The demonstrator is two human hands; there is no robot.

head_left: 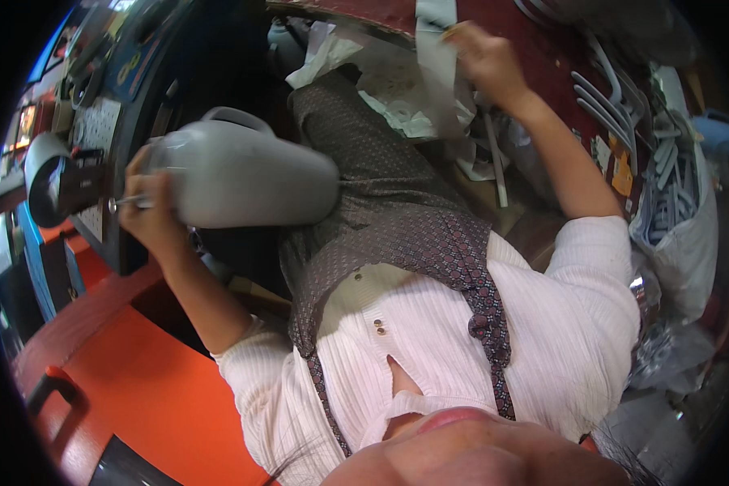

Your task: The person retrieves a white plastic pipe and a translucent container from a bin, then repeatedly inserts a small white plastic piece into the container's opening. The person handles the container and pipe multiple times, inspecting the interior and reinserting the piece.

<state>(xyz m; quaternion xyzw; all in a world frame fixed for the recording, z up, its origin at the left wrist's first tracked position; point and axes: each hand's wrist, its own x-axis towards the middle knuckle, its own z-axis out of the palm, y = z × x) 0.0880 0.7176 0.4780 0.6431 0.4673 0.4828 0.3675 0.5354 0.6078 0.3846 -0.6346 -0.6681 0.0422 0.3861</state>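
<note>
My left hand point(152, 212) is closed around one end of a smooth grey jug point(255, 174), lying on its side with its curved handle point(239, 120) uppermost. The jug's other end rests by the lap of my dark patterned apron point(356, 154). Something small and metallic shows by my left fingers. My right hand point(490, 71) is raised at the far side, blurred by motion, its fingers pinched together. A small yellowish bit shows at the fingertips, too smeared to name. Beside it hangs a pale strip point(436, 69); whether my fingers touch it, I cannot tell.
Several grey curved plastic handles point(603, 109) lie on the dark red surface at the right. A white sack point(680, 251) holds more grey parts. A blue jug point(717, 134) stands beyond. At the left are a dark-edged machine point(93, 154) and an orange surface point(150, 381).
</note>
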